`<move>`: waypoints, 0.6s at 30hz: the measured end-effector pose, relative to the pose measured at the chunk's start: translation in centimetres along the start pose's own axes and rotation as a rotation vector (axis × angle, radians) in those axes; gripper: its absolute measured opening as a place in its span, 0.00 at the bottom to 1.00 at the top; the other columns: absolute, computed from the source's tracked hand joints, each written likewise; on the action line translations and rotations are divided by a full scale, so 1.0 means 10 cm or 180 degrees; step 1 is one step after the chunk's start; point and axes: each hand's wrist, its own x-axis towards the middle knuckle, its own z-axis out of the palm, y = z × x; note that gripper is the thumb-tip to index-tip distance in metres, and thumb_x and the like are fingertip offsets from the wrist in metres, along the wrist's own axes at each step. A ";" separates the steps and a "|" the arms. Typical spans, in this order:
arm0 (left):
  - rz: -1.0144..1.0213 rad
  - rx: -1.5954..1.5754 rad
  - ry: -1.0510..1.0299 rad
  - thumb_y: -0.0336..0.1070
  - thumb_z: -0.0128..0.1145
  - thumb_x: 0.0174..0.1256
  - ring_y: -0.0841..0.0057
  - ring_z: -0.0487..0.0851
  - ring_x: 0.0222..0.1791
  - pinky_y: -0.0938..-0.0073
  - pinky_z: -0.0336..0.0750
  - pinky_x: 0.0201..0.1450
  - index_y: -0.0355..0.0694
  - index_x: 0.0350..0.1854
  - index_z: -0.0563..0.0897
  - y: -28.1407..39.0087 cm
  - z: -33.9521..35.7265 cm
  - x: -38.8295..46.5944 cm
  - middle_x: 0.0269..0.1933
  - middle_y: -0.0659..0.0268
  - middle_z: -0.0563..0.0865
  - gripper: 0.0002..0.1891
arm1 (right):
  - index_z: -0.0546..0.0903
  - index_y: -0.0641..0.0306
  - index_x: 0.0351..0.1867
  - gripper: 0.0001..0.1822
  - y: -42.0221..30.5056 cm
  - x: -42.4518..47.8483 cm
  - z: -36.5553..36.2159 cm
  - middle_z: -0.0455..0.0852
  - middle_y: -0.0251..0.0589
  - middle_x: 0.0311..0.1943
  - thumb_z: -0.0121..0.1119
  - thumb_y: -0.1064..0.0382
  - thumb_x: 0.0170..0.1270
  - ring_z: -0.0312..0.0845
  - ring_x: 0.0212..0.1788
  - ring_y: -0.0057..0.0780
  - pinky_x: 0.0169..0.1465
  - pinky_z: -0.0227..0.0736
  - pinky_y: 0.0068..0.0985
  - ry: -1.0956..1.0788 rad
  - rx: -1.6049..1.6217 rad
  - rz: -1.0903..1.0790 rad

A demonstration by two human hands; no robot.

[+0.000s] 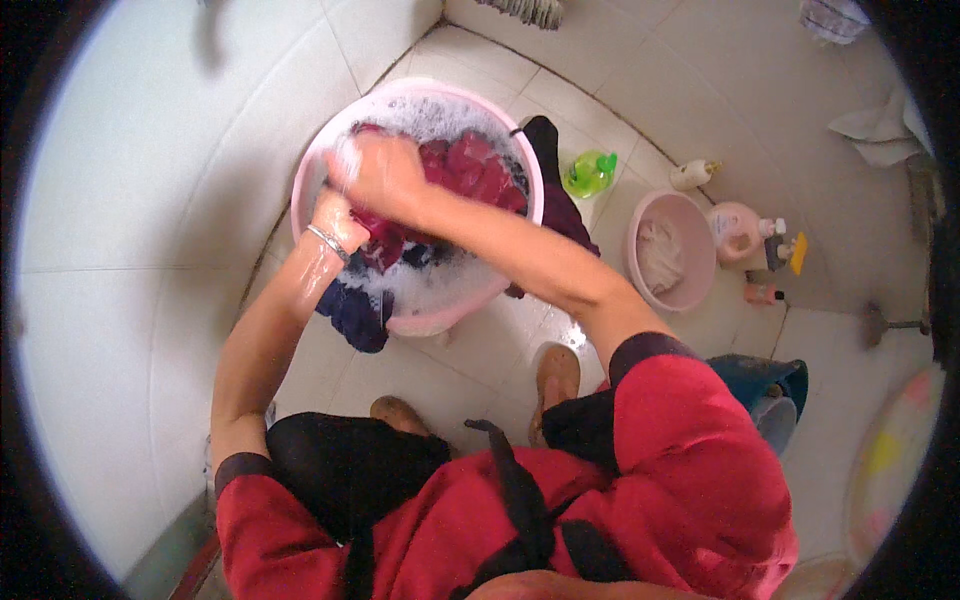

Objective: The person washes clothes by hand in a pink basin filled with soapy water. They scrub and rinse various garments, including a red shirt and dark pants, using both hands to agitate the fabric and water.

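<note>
A pink plastic basin of sudsy water stands on the tiled floor against the corner walls. Dark red wet cloth is bunched inside it, with darker fabric under the foam. My left hand, with a silver bracelet at the wrist, is at the basin's left side and grips part of the red cloth. My right hand, blurred and foamy, lies just above it, over the cloth; its fingers are too blurred to tell what they hold. Navy cloth hangs over the near left rim, and dark maroon cloth lies along the right side.
Right of the basin stand a green pump bottle, a smaller pink basin with pale cloth, a cream bottle and a large pink bottle. A teal container is near my right elbow. Walls close in at left and behind.
</note>
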 end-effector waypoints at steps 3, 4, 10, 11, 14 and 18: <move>0.0021 0.0098 0.0285 0.50 0.47 0.64 0.77 0.78 0.36 0.77 0.73 0.38 0.47 0.38 0.76 0.10 -0.16 0.08 0.39 0.66 0.81 0.13 | 0.78 0.60 0.22 0.12 -0.11 -0.28 0.19 0.78 0.47 0.18 0.54 0.53 0.48 0.77 0.22 0.42 0.27 0.72 0.37 0.0028 -0.0128 -0.0922; -0.0003 0.0167 0.0726 0.50 0.48 0.63 0.78 0.79 0.35 0.78 0.74 0.36 0.48 0.38 0.77 0.06 -0.03 0.03 0.38 0.66 0.82 0.13 | 0.78 0.59 0.24 0.10 0.03 -0.17 0.26 0.79 0.47 0.18 0.54 0.57 0.46 0.78 0.24 0.43 0.29 0.73 0.37 -0.0259 -0.0517 -0.0114; -0.0529 0.0414 -0.0202 0.52 0.49 0.60 0.65 0.77 0.47 0.63 0.71 0.52 0.32 0.50 0.71 0.45 0.07 0.47 0.48 0.54 0.78 0.27 | 0.74 0.62 0.45 0.30 1.68 0.13 0.28 0.77 0.56 0.44 0.55 0.39 0.51 0.73 0.47 0.49 0.50 0.67 0.36 -0.0479 0.1868 0.1277; 0.0531 0.1979 0.0166 0.52 0.52 0.57 0.62 0.74 0.49 0.62 0.69 0.54 0.32 0.51 0.69 0.27 -0.11 0.59 0.50 0.51 0.75 0.28 | 0.72 0.62 0.49 0.32 1.82 0.12 0.34 0.76 0.56 0.46 0.58 0.40 0.49 0.72 0.48 0.50 0.51 0.66 0.37 -0.0161 0.1982 0.1110; 0.2053 0.5559 0.0608 0.49 0.63 0.46 0.51 0.62 0.58 0.60 0.59 0.60 0.36 0.59 0.59 -0.22 -0.37 0.59 0.58 0.43 0.62 0.40 | 0.68 0.61 0.53 0.26 1.70 -0.18 0.69 0.75 0.58 0.41 0.55 0.52 0.55 0.71 0.46 0.52 0.54 0.64 0.39 -0.0085 0.0050 0.1322; 0.0336 0.3873 0.0156 0.37 0.55 0.51 0.61 0.78 0.41 0.71 0.70 0.48 0.36 0.53 0.70 -0.20 -0.61 0.85 0.38 0.54 0.80 0.24 | 0.75 0.60 0.46 0.18 2.05 -0.23 0.91 0.77 0.54 0.43 0.52 0.61 0.52 0.71 0.47 0.52 0.54 0.63 0.39 -0.1080 0.0025 0.0126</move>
